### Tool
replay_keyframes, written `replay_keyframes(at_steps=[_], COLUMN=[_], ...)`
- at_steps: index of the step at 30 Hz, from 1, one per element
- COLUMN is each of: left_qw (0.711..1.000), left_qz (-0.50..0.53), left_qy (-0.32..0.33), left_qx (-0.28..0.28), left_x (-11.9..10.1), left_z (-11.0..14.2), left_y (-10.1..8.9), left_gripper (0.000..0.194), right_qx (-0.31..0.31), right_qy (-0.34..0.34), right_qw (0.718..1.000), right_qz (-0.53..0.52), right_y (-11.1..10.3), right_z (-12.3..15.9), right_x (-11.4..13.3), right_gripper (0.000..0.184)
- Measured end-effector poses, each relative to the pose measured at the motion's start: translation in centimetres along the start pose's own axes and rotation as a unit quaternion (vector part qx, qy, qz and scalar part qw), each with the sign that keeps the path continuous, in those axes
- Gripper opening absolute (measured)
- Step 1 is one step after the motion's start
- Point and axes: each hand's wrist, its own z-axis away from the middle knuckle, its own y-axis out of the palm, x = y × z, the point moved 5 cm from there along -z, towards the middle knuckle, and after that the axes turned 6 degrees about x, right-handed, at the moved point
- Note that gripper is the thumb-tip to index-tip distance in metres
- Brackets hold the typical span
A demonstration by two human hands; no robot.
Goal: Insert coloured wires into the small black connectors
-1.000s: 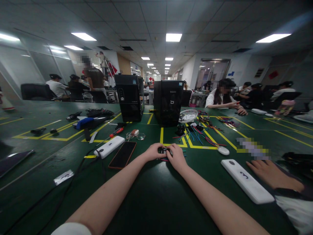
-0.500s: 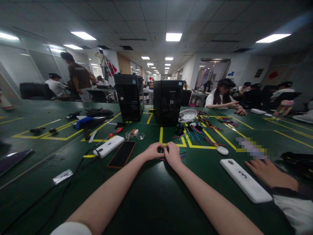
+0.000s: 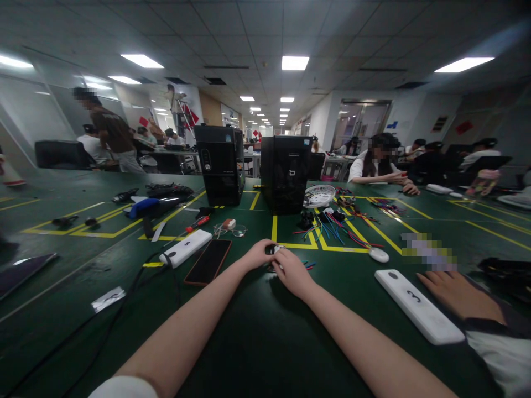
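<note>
Part (image 3: 272, 250) sat pinched in my left hand (image 3: 258, 255), my right hand (image 3: 295, 274) close against it, grip unclear; I judged fine handling underway, steadiness needed next.

Green table (image 3: 265, 342), yellow tape lines (image 3: 298, 246) across it. From the wearer's seat: 12 o'clock, black computer tower (image 3: 286, 182), upright; second tower (image 3: 219, 171) toward 11. 1 o'clock, white basket (image 3: 319, 196); nearer, coloured wires (image 3: 332, 228), loosely spread. 2 o'clock, white bar marked 3 (image 3: 418, 305). 11 o'clock, phone (image 3: 208, 262) flat beside white bar marked 8 (image 3: 186, 247). 10 o'clock, black cable (image 3: 107, 326).
</note>
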Motion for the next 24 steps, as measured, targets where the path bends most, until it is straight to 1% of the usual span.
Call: replay_keyframes(at_steps=[3,5,9,12,14,16,20,24], left_qw=[1.0,1.0,1.0,1.0,1.0,1.0,1.0,1.0], left_qz=[0.015,0.016,0.009,0.002,-0.003,-0.008,-0.018,-0.019], left_qy=[-0.014,-0.014,0.0,-0.004,-0.008,-0.008,0.0,0.005], left_qx=[0.006,0.007,0.011,0.008,0.006,0.006,0.009,0.007], left_x=[0.4,0.4,0.1,-0.2,-0.4,-0.6,-0.7,-0.3], left_z=[-0.1,-0.1,0.0,0.2,0.3,0.3,0.3,0.3], left_y=[0.1,0.1,0.1,0.0,0.0,0.0,0.0,0.0], left_gripper=[0.039,0.039,0.037,0.037,0.038,0.039,0.037,0.04], right_qx=[0.06,0.081,0.082,0.091,0.109,0.124,0.136,0.165], right_qy=[-0.006,-0.002,0.013,0.058,0.086,0.096,0.098,0.098], right_qw=[0.997,0.994,0.991,0.985,0.978,0.974,0.973,0.97], right_qz=[0.049,0.071,0.104,0.138,0.155,0.162,0.157,0.15], right_y=[0.8,0.8,-0.3,-0.9,-0.8,-0.5,0.0,0.3], right_z=[0.0,0.0,0.2,0.6,0.9,1.0,0.9,0.9], right_x=[0.7,0.9,1.0,0.5,0.2,-0.1,-0.4,-0.6], right_gripper=[0.012,0.012,0.017,0.021,0.017,0.015,0.02,0.023])
